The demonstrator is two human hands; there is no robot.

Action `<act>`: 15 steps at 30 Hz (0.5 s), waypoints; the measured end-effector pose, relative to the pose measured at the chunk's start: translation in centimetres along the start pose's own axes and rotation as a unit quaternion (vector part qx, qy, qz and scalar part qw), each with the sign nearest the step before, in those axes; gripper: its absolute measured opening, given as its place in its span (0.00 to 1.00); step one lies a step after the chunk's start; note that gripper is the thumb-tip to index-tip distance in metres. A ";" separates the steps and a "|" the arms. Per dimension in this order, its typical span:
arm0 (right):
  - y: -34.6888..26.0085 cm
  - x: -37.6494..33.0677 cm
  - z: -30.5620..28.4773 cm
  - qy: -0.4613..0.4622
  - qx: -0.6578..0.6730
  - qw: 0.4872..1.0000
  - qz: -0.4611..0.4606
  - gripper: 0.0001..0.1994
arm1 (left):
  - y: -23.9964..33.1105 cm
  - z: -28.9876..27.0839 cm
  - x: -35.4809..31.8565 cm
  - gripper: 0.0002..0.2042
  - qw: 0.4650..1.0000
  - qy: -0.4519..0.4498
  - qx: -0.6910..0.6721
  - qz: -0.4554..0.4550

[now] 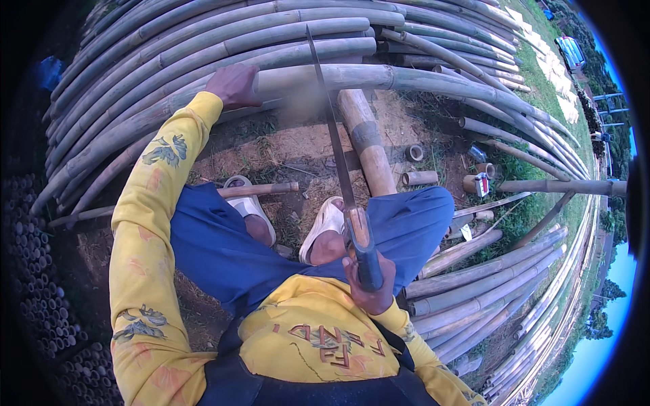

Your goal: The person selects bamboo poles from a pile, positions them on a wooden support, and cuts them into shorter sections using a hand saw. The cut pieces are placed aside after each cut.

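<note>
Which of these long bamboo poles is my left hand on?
The long grey-green bamboo pole passing the far end of the thick tan bamboo log. Only it has your left hand on it; the stacked grey poles beyond are untouched.

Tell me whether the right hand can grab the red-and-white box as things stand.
Probably not: the right hand is closed around the saw handle, and the box sits beyond the right knee.

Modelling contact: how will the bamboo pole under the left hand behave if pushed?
Being round, the bamboo pole might roll without the left hand on it. Likely light for its size, if hollow like the short bamboo offcut nearby. Probably stiff, being thick.
</note>
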State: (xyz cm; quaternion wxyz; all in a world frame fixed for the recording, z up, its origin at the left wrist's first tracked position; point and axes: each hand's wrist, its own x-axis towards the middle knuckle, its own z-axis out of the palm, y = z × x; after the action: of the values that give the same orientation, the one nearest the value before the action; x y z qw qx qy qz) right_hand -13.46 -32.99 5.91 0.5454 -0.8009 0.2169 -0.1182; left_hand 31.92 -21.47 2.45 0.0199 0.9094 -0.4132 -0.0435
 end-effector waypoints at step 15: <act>0.7 1.4 0.1 0.027 0.043 0.997 -0.050 0.13 | 0.6 0.0 -0.2 0.28 0.999 -0.022 -0.023 -0.004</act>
State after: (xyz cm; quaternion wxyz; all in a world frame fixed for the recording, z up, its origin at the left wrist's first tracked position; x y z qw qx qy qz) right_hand -12.39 -33.80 5.16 0.5667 -0.7832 0.1857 -0.1758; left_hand 31.30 -21.72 2.53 0.0313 0.9091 -0.4089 -0.0733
